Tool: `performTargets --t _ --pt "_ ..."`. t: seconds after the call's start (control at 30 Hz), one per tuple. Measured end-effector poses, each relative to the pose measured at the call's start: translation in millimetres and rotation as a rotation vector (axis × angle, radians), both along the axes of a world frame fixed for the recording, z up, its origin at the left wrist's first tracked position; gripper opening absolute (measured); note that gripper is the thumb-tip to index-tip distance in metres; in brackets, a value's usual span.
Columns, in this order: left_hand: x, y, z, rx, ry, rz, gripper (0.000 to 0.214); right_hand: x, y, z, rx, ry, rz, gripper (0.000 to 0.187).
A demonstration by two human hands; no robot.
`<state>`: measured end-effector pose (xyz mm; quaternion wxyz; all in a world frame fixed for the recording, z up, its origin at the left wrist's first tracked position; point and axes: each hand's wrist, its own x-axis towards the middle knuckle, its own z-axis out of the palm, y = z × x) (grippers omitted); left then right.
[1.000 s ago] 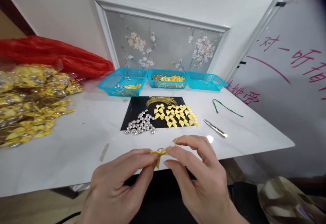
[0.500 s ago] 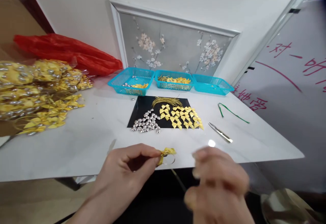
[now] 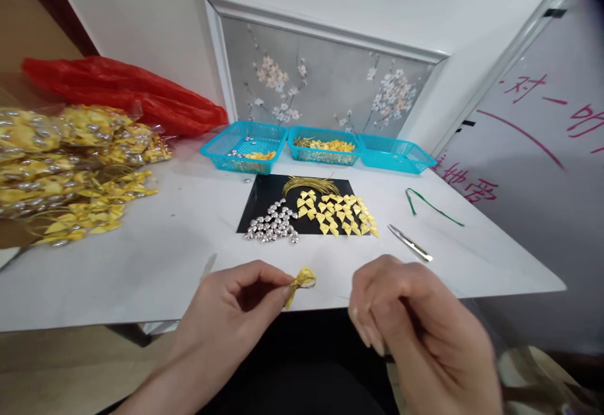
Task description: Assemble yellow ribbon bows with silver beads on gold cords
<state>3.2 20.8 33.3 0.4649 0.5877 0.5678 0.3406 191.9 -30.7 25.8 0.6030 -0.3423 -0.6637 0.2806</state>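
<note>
Our left hand (image 3: 236, 302) grasps the yellow bow (image 3: 301, 280) at its waist between thumb and forefinger, so the bow sits at that hand's fingertips, just over the near edge of the desk (image 3: 155, 264). Our right hand (image 3: 415, 320) is clenched a little way off to the bow's side, fingers curled in. Whether a fine strand is nipped in it we cannot tell.

We judge the work to be cinching the bow's middle. To do it well we should keep the pinch right on the waist, so the loops do not twist. We should draw the right hand straight away from the left, level and gently, since a jerk could crush the loops.

Beyond the left hand's fingertips lie the silver beads (image 3: 274, 225) and loose bows (image 3: 337, 210) on a black mat (image 3: 257, 204). The snips (image 3: 409, 243) lie just beyond the right hand.
</note>
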Motion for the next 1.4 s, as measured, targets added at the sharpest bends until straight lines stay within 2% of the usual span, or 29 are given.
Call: performTargets --t 0.07,0.17,0.3,0.4,0.5,0.67,0.8,0.9,1.17,1.23,1.3,1.4 --pt "0 -1 0.0 -0.016 -0.008 0.004 0.021 3 2 5.8 0.06 -0.136 -0.049 0.03" --pt "-2 -2 -1.7 -0.083 -0.1 -0.028 0.018 2 5 4.7 0.084 -0.316 -0.036 0.035" --pt "-3 -3 -6.8 -0.244 -0.393 -0.029 0.018 -5 6 -7.6 0.056 -0.344 -0.047 0.036" --pt "-3 -4 -10.2 -0.417 -0.635 -0.041 0.02 -10 6 -13.7 0.126 -0.36 -0.099 0.027" --pt "-4 -5 -12.7 -0.525 -0.771 -0.025 0.019 -13 8 -15.5 0.208 -0.413 -0.155 0.02" --pt "-6 -9 -14.9 -0.555 -0.79 -0.019 0.02 -17 11 -16.8 0.286 -0.541 -0.267 0.017" --pt "-4 -11 -14.0 -0.508 -0.738 -0.024 0.019 -18 12 -14.9 0.326 -0.664 -0.292 0.018" --pt "-2 -11 -11.6 -0.433 -0.667 -0.023 0.021 -18 13 -13.5 0.323 -0.643 -0.273 0.022" --pt "2 -15 -8.9 -0.166 -0.521 0.019 0.021 -24 15 -23.4 0.39 -0.374 -0.358 0.022" --pt "2 -14 -8.3 -0.184 -0.569 0.051 0.021 -20 11 -17.8 0.359 -0.322 -0.381 0.023" --pt "0 -14 -6.9 -0.29 -0.661 0.071 0.024 -13 8 -7.5 0.281 -0.278 -0.382 0.025" --pt "-2 -13 -4.3 -0.474 -0.815 0.138 0.032 1 4 7.7 0.178 -0.279 -0.263 0.035"
